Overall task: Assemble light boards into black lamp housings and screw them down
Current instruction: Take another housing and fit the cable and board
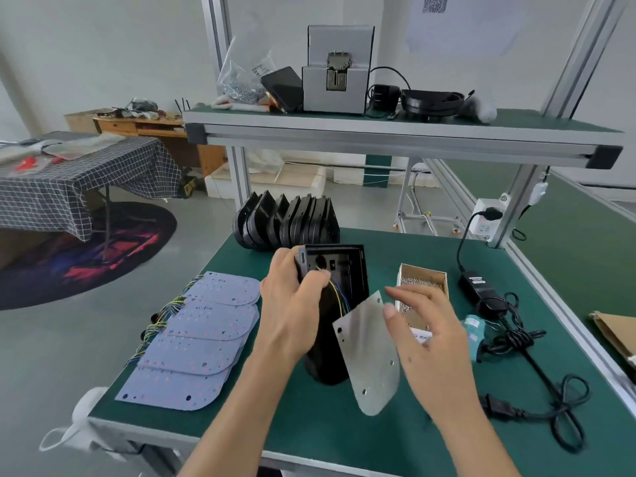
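Head view, looking down on a green-topped workbench point(344, 425). At the far left of the bench, a fanned stack of pale light boards point(203, 339) lies flat, each overlapping the next, with bundles of coloured wires point(161, 318) trailing off their left edges. Behind them, at the back edge of the bench, a row of empty black housings point(289, 222) stands on edge, packed side by side.

Left hand point(292, 304): fingers curled around the upper left side of one black housing point(335, 277), gripping it. This housing stands tilted on the bench with its open side facing the camera. Thin yellow and blue wires point(339, 296) run down out of its cavity from beside the thumb.

One light board point(370, 352), plain grey side toward the camera, leans against the lower right of the held housing, its rounded end pointing down at the bench. Screw holes show along its edges.

Right hand point(426, 325): fingers relaxed and spread, holding nothing, just right of the leaning board. Whether a fingertip touches the board edge cannot be told; the hand is motion-blurred.

Behind the right hand, a small cardboard box of screws point(423, 284) sits open. To its right lie a teal tool point(475, 325), partly hidden, a black power brick point(478, 287) and coiled black cable point(550, 407). An upper shelf point(395, 136) carries a grey machine point(335, 80).
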Demonstrator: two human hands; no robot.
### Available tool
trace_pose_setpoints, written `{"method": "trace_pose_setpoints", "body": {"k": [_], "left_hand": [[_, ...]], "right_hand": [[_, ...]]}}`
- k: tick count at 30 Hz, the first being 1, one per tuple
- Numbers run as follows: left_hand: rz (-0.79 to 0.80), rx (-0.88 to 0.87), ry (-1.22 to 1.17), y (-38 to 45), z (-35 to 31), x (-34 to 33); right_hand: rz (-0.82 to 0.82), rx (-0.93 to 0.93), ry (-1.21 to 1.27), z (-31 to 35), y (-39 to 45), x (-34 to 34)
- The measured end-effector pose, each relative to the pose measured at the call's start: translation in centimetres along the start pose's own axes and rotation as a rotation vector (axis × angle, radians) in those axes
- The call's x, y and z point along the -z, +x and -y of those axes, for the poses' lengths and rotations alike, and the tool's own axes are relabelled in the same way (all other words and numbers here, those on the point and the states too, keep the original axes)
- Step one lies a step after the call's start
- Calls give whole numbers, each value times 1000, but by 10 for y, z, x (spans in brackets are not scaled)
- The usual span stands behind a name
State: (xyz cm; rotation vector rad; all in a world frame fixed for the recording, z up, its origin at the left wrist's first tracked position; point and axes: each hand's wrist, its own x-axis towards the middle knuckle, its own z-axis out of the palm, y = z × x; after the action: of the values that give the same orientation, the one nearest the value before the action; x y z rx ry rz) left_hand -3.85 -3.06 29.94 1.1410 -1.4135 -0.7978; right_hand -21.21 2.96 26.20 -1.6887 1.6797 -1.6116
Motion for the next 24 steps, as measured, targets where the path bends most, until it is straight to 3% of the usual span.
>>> {"method": "trace_pose_setpoints", "body": {"k": [2, 4, 13, 15, 17, 19, 24], "left_hand": [[-11, 2, 12, 0, 0, 0], [-4, 15, 12, -1, 0, -3], [49, -124, 133, -2, -3, -4], [57, -170, 216, 3, 1, 3], [99, -208, 284, 8, 5, 7], [163, -172, 228, 9, 9, 7], [234, -1, -154, 4, 22, -1]], "right_hand": [[216, -66, -83, -10, -26, -4], [324, -77, -152, -19, -47, -14], [288, -214, -122, -10, -44, -15], [356, -291, 30, -8, -35, 4], [511, -463, 303, -2, -18, 15], [563, -642, 651, 2, -9, 23], [480, -592, 846, 1, 5, 21]]}}
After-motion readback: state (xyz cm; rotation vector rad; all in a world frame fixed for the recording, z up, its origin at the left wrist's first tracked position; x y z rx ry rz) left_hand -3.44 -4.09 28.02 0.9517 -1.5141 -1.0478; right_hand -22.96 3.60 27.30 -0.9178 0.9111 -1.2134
